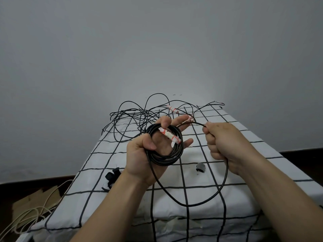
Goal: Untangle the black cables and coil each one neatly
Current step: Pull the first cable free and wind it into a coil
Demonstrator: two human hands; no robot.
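Left hand (139,155) grips coiled cable (164,160); tape (170,137) unreadable.

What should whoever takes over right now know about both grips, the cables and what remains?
Left grip holds the coil: several turns wound, with a taped end lying across it.
Right grip clasps the loose tail, which hangs in a loop between both grips.
The tangle lies at the far end of the checked cloth, untouched.
Left to do: wind in the tail, then untangle and coil the rest.
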